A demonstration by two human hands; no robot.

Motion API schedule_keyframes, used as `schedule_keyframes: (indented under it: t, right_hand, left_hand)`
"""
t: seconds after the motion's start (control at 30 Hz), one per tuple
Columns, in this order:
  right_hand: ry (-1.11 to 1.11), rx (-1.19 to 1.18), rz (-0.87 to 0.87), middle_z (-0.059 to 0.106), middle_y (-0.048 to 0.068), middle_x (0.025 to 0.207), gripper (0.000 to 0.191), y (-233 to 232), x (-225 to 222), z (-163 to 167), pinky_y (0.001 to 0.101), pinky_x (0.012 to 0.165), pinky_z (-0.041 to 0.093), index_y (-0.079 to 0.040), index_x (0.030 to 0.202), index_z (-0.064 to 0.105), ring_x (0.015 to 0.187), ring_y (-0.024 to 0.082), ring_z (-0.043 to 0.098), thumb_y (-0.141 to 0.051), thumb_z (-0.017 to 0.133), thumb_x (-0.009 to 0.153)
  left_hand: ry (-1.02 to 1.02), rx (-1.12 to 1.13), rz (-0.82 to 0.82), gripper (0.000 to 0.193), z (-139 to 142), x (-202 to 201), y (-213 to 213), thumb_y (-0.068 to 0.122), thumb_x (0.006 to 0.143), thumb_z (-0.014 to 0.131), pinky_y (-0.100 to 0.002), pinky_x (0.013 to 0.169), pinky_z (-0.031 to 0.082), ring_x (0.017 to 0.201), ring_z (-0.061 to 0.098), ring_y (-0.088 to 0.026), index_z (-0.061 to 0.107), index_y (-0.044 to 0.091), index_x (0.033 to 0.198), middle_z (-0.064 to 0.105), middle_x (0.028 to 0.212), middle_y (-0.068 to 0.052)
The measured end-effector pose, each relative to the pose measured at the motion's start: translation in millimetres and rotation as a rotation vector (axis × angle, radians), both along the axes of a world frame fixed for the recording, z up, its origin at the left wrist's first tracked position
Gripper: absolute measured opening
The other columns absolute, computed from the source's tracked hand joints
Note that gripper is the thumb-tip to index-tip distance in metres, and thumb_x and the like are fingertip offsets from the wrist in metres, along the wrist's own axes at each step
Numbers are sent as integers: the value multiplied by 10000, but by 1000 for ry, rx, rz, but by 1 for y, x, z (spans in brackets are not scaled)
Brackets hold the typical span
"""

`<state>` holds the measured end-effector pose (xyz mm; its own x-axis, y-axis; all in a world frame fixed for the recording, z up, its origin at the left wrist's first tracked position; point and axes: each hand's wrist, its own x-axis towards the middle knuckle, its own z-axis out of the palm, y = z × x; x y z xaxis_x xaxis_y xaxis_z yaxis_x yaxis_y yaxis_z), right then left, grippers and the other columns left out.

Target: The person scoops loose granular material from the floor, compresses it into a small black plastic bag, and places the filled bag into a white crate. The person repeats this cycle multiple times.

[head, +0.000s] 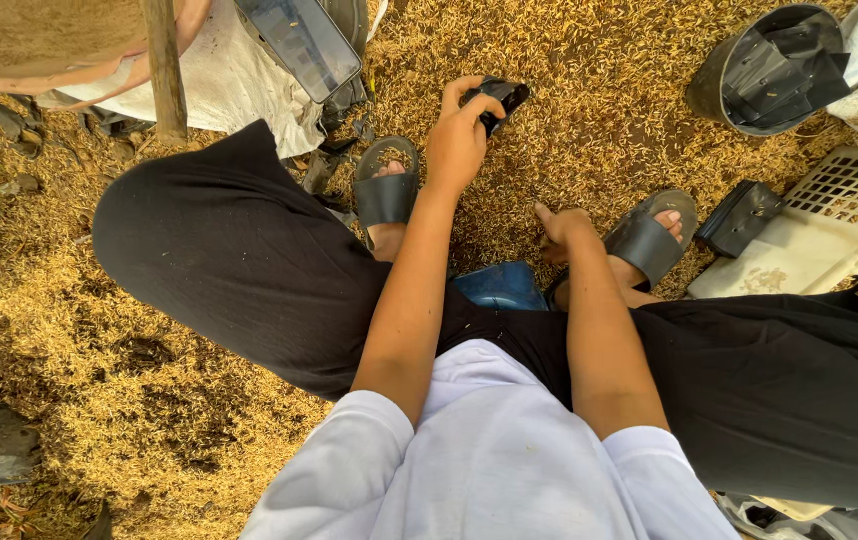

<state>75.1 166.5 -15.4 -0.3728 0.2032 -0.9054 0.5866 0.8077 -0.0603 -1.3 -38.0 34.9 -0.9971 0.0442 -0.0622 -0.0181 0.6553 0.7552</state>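
My left hand [459,135] reaches forward over the husk-covered ground and is shut on a small black plastic part [499,98], held just above the husks. My right hand [564,232] hangs lower, fingers curled under and thumb raised, right beside the black sandal [649,240] on my right foot. Nothing shows in that hand. My left foot wears another black sandal [387,190], just left of my left wrist. I sit on a low blue stool [499,285], mostly hidden by my legs in black trousers.
A black bucket [724,70] with black plastic pieces lies at top right. A white grille panel [834,225] and a small black casing [739,215] lie to the right. A wooden post [164,65], a white sack [239,85] and a dark flat panel [299,40] stand at top left.
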Motion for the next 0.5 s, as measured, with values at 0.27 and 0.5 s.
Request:
schedule_keyframes:
  t: [0.27, 0.5]
  right_hand:
    - [-44, -370, -208, 760, 321, 1206, 678, -28, -35, 9, 377, 744, 655, 146, 1341, 576, 922, 326, 807, -470, 557, 1058]
    - [297, -797, 80, 717, 171, 1255, 497, -83, -41, -1, 413, 931, 583, -66, 1355, 620, 1088, 261, 725, -323, 679, 934]
  left_hand:
    - [27, -250, 2, 560, -19, 8, -11, -83, 882, 575, -409, 723, 582, 941, 737, -282, 734, 293, 1265, 539, 1489, 22]
    - [25, -302, 84, 475, -11, -3, -17, 18, 890, 611, -398, 775, 580, 943, 719, -291, 675, 117, 1350, 597, 1441, 5]
